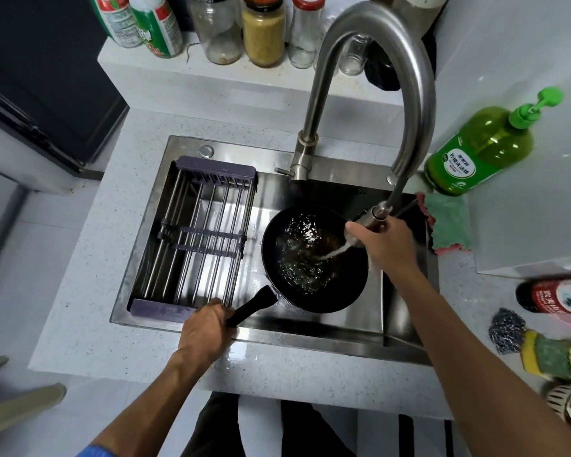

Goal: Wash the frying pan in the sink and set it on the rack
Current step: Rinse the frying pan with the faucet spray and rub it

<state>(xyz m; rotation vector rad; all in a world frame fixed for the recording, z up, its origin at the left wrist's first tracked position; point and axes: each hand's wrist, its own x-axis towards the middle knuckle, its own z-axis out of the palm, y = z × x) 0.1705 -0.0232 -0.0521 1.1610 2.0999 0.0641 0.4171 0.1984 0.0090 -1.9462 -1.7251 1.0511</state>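
Round black frying pan (314,258) in the stainless steel sink (370,328), right of the purple-framed metal rack (195,235). Left hand (206,328) grips the pan's black handle (251,310); right hand (384,244) holds the pull-out steel spray head (365,224), water streaming into the pan. Green soap bottle (478,153) stands on the speckled surface (89,225).

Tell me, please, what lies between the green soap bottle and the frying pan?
In the head view, a green cloth on the sink rim, between soap bottle and frying pan.

Speckled white countertop (89,245), pale tiled floor (10,291), dark cabinet (47,77).
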